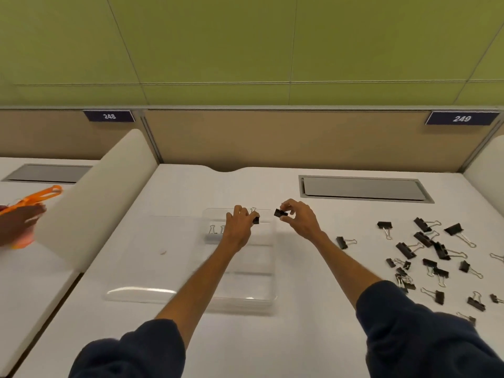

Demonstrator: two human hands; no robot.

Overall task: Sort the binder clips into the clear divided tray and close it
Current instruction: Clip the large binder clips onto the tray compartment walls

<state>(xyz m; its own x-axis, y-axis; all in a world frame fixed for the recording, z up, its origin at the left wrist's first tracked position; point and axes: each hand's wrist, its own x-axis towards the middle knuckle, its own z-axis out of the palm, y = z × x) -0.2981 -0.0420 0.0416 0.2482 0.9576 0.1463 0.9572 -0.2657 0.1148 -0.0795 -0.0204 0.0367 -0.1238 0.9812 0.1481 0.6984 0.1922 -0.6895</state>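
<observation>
A person in dark sleeves worked over a clear divided tray (245, 302) on a white desk (313, 296), its clear lid (141, 268) lying open flat to the left. The left hand (239, 225) reached over the tray's far end, fingers curled on a small black clip (255, 220) with its wire handles up. The right hand (300, 219), just beyond the tray's far right corner, pinched a second black binder clip (279, 213) between thumb and fingertips. A grey clip (214, 236) already sat in the far-left compartment. The loose black binder clips (405, 251) lay scattered on the desk well to the right, below a grey hatch (364, 189) and a plate numbered 249 (461, 118).
</observation>
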